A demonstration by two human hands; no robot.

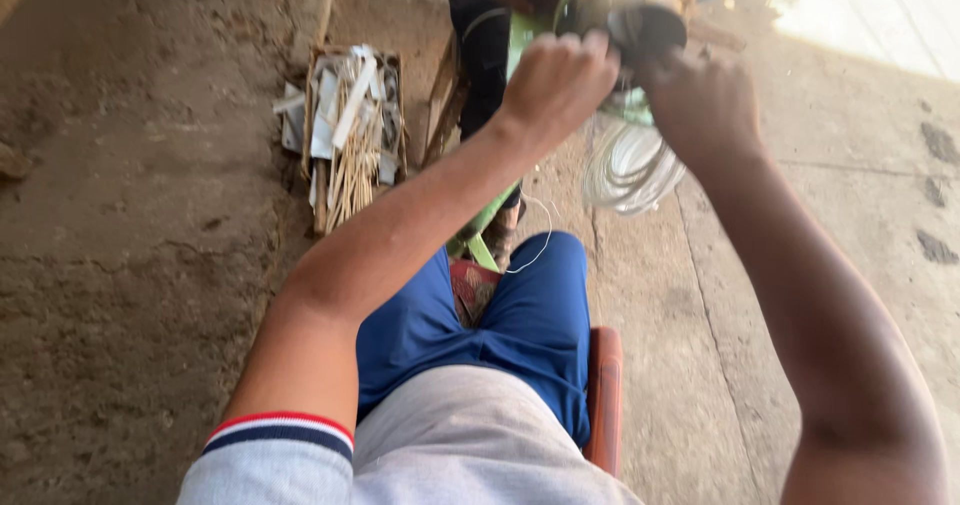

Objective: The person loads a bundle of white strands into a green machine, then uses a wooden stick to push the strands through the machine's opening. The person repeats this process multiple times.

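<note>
Nearest the camera, the person sits in a grey shirt with a red-and-navy sleeve band and blue trousers [520,315], on a reddish-brown seat [603,395] whose edge shows at the right thigh. Between the knees a small red patterned item [472,290] lies, its kind unclear, with a thin white wire [540,235] looping past it. Further out on the concrete floor [130,265], to the left, a shallow wooden box [352,130] holds pale sticks and white strips, none with a legible label. Beyond the knees a coil of pale wire [630,170] hangs just below the hands. Left hand [556,80] is curled into a closed fist, gripping something hidden by the fingers. Right hand [700,100] is closed against a dark round metal part [645,25]; blur hides its exact grasp. A green frame [520,40] stands behind.
</note>
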